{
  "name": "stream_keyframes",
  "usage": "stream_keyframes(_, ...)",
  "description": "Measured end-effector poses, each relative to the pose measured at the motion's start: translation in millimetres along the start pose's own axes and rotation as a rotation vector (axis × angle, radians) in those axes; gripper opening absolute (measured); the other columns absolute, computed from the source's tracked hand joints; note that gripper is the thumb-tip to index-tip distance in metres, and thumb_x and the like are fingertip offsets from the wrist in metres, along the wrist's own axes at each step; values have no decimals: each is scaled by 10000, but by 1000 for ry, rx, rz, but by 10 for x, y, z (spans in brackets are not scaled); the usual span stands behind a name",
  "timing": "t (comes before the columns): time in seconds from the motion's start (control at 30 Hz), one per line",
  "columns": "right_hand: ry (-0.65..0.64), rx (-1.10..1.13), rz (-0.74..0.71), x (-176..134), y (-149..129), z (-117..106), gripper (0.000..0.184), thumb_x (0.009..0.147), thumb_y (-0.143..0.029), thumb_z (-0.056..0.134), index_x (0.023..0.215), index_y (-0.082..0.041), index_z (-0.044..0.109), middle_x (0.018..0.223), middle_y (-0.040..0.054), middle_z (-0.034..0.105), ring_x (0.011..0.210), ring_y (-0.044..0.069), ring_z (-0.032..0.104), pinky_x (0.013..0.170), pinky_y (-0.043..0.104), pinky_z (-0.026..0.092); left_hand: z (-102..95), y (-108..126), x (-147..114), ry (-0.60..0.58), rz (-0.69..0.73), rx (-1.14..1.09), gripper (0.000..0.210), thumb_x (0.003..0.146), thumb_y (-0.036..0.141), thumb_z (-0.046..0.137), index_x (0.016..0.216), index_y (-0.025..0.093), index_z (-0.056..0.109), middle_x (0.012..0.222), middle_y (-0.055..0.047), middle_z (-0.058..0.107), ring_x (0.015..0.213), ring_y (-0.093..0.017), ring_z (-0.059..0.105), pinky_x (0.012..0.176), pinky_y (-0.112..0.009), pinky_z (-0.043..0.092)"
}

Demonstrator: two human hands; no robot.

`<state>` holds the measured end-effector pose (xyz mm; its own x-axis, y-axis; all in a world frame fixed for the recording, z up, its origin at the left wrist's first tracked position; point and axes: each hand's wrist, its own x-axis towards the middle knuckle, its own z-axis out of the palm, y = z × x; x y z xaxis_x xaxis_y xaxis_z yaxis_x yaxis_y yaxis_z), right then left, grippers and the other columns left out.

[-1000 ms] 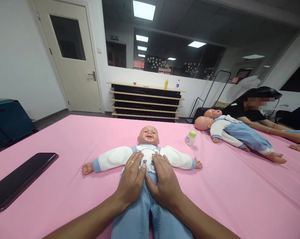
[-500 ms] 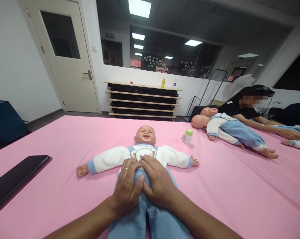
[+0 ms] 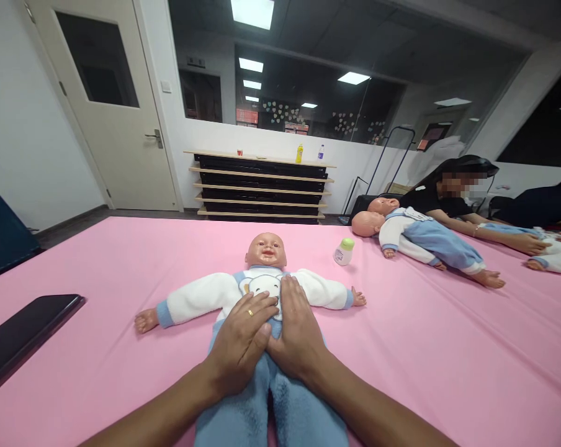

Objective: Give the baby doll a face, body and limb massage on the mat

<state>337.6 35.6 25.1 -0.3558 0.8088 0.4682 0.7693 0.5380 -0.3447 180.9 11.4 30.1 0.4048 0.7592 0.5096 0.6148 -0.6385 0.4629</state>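
Note:
A baby doll [image 3: 264,251] lies on its back on a pink sheet [image 3: 429,366], its head away from me and its arms spread wide. It wears a white and blue outfit with a bear face on the chest. My left hand [image 3: 246,341], with a ring on one finger, rests flat on the doll's belly and lower chest. Beside it my right hand [image 3: 300,329] lies flat too, fingers stretched up over the bear face. The thumbs are close together at the doll's middle. Both hands are open and grasp nothing.
Past the doll's arm stands a small white bottle with a green cap [image 3: 344,252]. A black phone-like slab [image 3: 29,335] lies at left. Further right are more dolls [image 3: 429,239] and another person [image 3: 452,192] leaning over the sheet. A shelf stack [image 3: 262,186] stands behind.
My right hand's fingers have straightened and slid up the doll's chest, apart from the left fingers. My left hand has turned slightly rightward across the belly. The view has shifted a little.

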Motion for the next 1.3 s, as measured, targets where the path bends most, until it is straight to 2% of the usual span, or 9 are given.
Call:
stream_keyframes(0.17, 110, 15, -140, -11, -26, -11, 735, 840, -329, 503, 1431, 29, 255, 1498, 221, 256, 1421, 300, 185, 1158, 516, 253, 38, -20, 48, -6, -186, 5, 438, 989, 309, 244, 1370, 239, 448, 1447, 2, 435, 1400, -160, 265, 1195, -473, 116)
stream_keyframes(0.37, 168, 114, -302, -10, -21, -68, 587, 843, -286, 541, 1359, -45, 394, 1391, 194, 447, 1339, 272, 368, 1115, 478, 351, 179, -169, -6, 137, -367, -20, 461, 994, 353, 227, 1419, 249, 372, 1514, -14, 322, 1423, -170, 210, 1187, -507, 129)
stream_keyframes(0.5, 23, 183, -426, 7, -49, -144, 422, 877, -241, 475, 1276, -107, 498, 1271, 137, 567, 1231, 232, 487, 1096, 434, 379, 237, -222, -57, 257, -439, -53, 523, 988, 373, 231, 1458, 148, 286, 1540, -85, 249, 1431, -182, 179, 1191, -478, 168)
stream_keyframes(0.6, -104, 188, -397, 49, -69, -183, 425, 881, -272, 475, 1284, -142, 508, 1315, 111, 537, 1253, 229, 463, 1115, 432, 344, 219, -170, -88, 318, -362, -22, 536, 982, 338, 260, 1479, 143, 217, 1555, -94, 197, 1439, -204, 140, 1190, -491, 161)
stream_keyframes(0.73, -137, 178, -283, 110, -57, -177, 556, 857, -341, 514, 1377, -165, 426, 1419, 90, 443, 1330, 224, 378, 1160, 437, 255, 153, -52, -98, 357, -145, 32, 528, 956, 262, 325, 1470, 177, 240, 1535, -86, 244, 1423, -231, 188, 1176, -500, 200)
stream_keyframes(0.9, -161, 119, -121, 121, -15, -123, 765, 770, -410, 586, 1438, -131, 338, 1508, 119, 297, 1400, 259, 255, 1178, 456, 194, 96, -14, -101, 275, 14, 18, 504, 929, 207, 372, 1431, 190, 325, 1496, -85, 327, 1393, -241, 266, 1154, -490, 260)
stream_keyframes(1.03, -162, 78, -12, 70, 38, -52, 819, 752, -375, 579, 1454, -70, 289, 1523, 160, 233, 1414, 290, 212, 1171, 485, 205, 54, -15, -90, 126, 58, 38, 448, 932, 239, 375, 1374, 186, 422, 1447, -72, 424, 1384, -232, 291, 1146, -490, 261)
stream_keyframes(1.17, -79, 40, -3, 20, 112, 56, 784, 780, -326, 527, 1444, 0, 269, 1504, 212, 247, 1410, 321, 210, 1148, 532, 242, -12, 69, -15, -49, -43, 73, 417, 941, 312, 371, 1331, 234, 497, 1396, -16, 499, 1378, -210, 312, 1167, -487, 204)
stream_keyframes(1.3, 72, 25, -94, 23, 122, 104, 748, 817, -344, 534, 1449, -43, 268, 1491, 192, 294, 1404, 318, 231, 1131, 548, 282, -12, 46, 81, 4, -279, 47, 429, 970, 356, 306, 1352, 272, 481, 1468, 3, 405, 1412, -193, 245, 1182, -478, 168)
